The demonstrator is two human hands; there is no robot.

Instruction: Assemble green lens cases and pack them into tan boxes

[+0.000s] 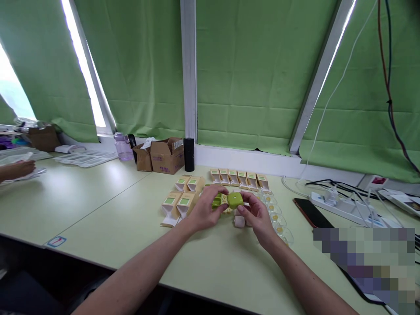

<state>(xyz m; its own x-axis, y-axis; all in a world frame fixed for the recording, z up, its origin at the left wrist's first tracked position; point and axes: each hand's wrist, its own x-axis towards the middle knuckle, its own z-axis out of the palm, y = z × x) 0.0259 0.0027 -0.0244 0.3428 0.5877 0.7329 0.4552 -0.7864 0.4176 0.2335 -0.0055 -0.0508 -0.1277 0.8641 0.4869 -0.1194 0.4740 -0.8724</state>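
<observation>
A small, rounded green case (pixel 235 200) is held up above the table between my two hands. My right hand (pixel 257 214) grips its right side between thumb and fingers. At its left edge are the curved thumb and fingertips of my left hand (pixel 209 209), seemingly pinching it; the exact contact is hard to see. More green pieces (pixel 216 201) show through the gap in my left hand, partly hidden. Whitish rounded cases (pixel 239 221) lie beneath my right hand. Beside it, clear plastic pieces with yellow centres (pixel 275 217) form rows, some covered by the hand.
Open small cardboard boxes (pixel 169 208) stand left of my hands, with another row (pixel 238 177) behind. Farther back are brown cartons (pixel 167 155), a black cylinder (pixel 189 154) and a purple bottle (pixel 123 146). Right: a phone (pixel 313 212) and power strip (pixel 344 208). Another person's hand (pixel 19 169) is far left.
</observation>
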